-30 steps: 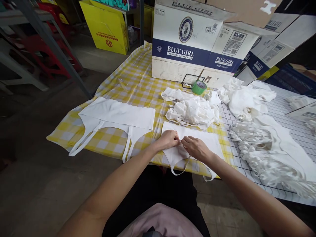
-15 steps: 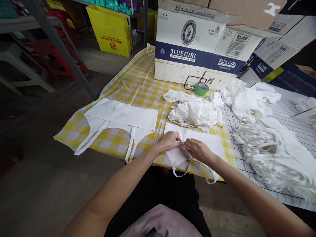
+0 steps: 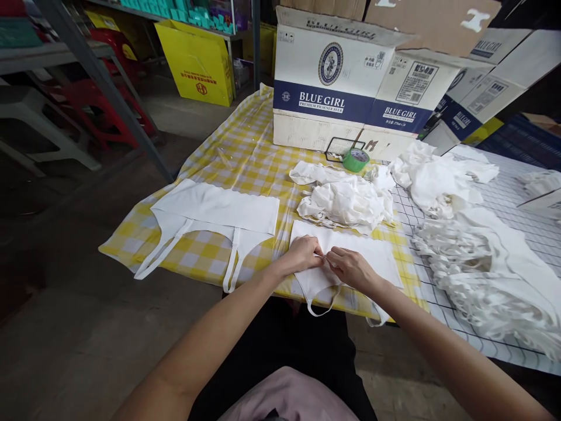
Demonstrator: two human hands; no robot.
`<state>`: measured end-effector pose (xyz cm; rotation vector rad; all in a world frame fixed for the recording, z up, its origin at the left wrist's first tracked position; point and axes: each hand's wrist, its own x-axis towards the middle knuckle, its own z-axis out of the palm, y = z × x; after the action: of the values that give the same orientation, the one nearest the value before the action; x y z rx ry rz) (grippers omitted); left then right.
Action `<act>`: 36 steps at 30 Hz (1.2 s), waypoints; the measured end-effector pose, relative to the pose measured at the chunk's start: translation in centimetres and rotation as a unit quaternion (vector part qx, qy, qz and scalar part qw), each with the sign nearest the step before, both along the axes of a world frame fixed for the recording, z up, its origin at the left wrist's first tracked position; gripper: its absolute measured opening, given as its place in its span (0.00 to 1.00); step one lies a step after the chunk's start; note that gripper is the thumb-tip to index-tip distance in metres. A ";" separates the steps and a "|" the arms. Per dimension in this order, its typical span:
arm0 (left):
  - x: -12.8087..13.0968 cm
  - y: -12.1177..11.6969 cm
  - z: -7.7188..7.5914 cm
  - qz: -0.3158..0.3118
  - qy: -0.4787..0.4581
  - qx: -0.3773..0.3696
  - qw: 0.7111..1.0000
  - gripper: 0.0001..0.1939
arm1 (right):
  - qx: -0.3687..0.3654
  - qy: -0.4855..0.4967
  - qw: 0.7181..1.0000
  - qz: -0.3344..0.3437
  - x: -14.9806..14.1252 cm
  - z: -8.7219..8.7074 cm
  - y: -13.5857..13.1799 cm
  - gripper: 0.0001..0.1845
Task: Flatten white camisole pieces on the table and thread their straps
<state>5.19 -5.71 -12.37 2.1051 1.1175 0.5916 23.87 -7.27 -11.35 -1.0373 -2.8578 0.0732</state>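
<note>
Beneath and in front of the BLUE GIRL carton: yellow checked cloth, running to your lap. Right of the carton, nearer you: strapped pile, white, loops bunched. Front-left of the carton: flat garment, spread, straps toward you. Close before the carton: crumpled heap, white. Farther out from the carton than the heap: worked garment, under your hands.

Progress, my reading: worked garment laid out, its middle unfinished; flat garment perhaps done, can't confirm; heap and pile not spread.

Worked garment's long axis runs left to right, roughly along the carton's logo face, right end slightly nearer you; wide band toward the carton, strap loops toward you.

Your left hand and right hand meet mid-garment, fingers curled, tips pinching it; thread or fold, too small to tell.
</note>
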 end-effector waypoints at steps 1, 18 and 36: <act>0.0 0.0 0.0 0.002 0.002 0.001 1.000 0.06 | -0.003 0.008 1.000 -0.001 0.0 0.1 0.0 0.09; 0.4 -0.2 -0.2 0.033 0.005 0.005 0.999 0.06 | -0.075 0.036 0.995 -0.059 -0.1 1.0 -0.3 0.09; 0.5 -0.3 -0.4 0.048 -0.028 -0.008 0.998 0.05 | -0.146 0.049 0.982 -0.114 -1.3 1.8 1.3 0.10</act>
<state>5.74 -6.05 -12.78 2.0187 1.1923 0.6807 22.61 -5.96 -9.55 -1.3642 -2.6726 0.5214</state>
